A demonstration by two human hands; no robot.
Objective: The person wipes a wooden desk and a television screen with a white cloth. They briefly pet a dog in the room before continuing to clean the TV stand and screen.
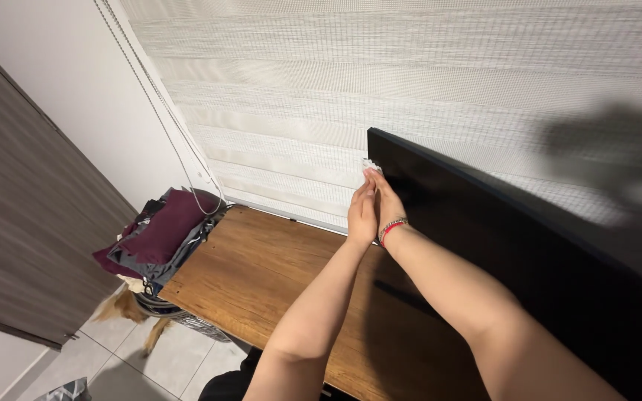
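fingers [369, 178] pinch a mostly hidden white cloth [371, 165] at screen edge [410, 160].

**Desk and floor: what sits where**

Wooden desk [261, 267]: brown top, runs along the window wall. Big black flat screen [529, 252] stands on it, filling the right side; its base is hidden. Rest of the visible top is bare wood. Off the desk's left end, a heap of folded clothes [161, 234], maroon and grey, sits on a basket [187, 321] that is mostly hidden. The basket stands on the pale tiled floor [150, 364]. Tan furry shape on the tiles just beside it, can't tell what.
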